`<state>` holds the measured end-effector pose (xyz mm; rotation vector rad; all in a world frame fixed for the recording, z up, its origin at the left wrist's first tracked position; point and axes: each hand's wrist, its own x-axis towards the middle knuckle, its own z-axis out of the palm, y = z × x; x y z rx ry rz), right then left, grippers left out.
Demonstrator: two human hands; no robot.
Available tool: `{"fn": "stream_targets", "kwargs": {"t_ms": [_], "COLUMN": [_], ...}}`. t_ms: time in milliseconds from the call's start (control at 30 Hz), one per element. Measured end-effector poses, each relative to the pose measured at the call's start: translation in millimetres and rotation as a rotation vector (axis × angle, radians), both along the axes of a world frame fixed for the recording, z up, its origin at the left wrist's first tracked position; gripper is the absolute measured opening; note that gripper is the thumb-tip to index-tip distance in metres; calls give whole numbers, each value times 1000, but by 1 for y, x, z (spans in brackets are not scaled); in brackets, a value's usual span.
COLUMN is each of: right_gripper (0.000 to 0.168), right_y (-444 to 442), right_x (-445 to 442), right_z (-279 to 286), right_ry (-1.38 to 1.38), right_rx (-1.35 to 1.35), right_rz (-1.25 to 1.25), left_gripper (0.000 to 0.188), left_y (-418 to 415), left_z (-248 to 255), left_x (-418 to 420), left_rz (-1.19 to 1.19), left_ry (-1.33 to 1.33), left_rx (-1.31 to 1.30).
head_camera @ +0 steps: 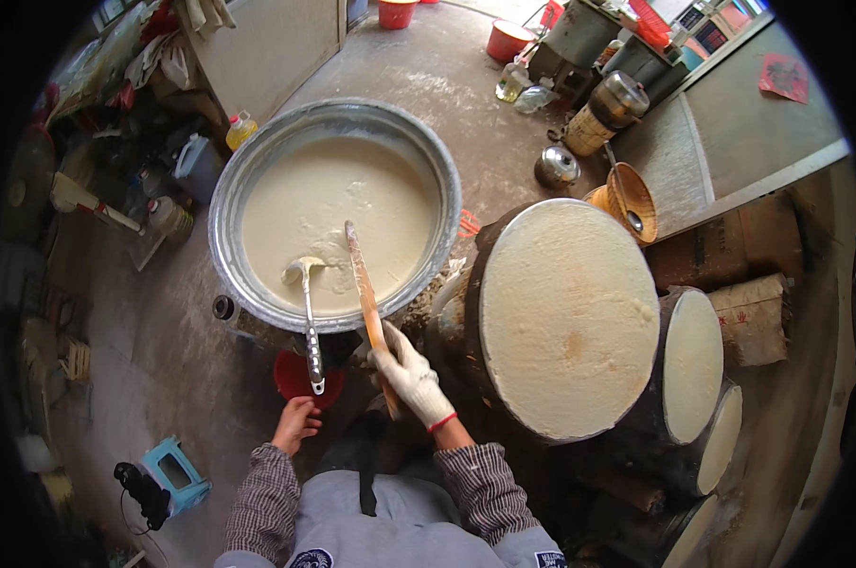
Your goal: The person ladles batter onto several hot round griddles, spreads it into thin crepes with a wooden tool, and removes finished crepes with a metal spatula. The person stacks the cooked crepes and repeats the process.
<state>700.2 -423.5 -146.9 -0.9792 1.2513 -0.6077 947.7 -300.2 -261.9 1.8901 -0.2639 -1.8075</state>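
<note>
My right hand (414, 380), in a white knit glove with a red cuff edge, grips a long flat wooden paddle (364, 291). The paddle's far end reaches over pale batter (328, 184) in a large metal basin (220, 241). A metal ladle (309, 312) leans on the basin's near rim, its scoop coated in batter. Just below its handle end is my bare left hand (296, 424), loosely curled and holding nothing. To the right, a round griddle (476, 319) carries a thin, pale sheet of batter (570, 319) with faintly browned patches.
Several more batter-covered round griddles, including one close by (692, 366), line the right side. Beneath the ladle handle sits a red bucket (282, 376). A blue plastic stool (176, 472) stands at lower left. Beyond the griddle are a wicker basket (637, 199) and a metal kettle (557, 167).
</note>
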Motion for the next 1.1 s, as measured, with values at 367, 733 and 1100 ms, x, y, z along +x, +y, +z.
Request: {"fn": "stream_targets", "kwargs": {"t_ms": [367,733,1100], "right_gripper": [62,52,47], "right_y": [2,176,279], "right_x": [32,-125,-288], "right_z": [-189,-2,149], "right_ry": [1001,490,502], "right_rx": [-143,128,-246], "right_rz": [247,130,-855], "left_gripper": [24,20,21], "left_y": [6,-5,-7], "left_z": [-18,-12,23], "left_x": [-10,-85,-216], "left_rz": [-117,-507,-785], "left_ry": [-56,85,118], "left_rx": [-8,15,-220]}}
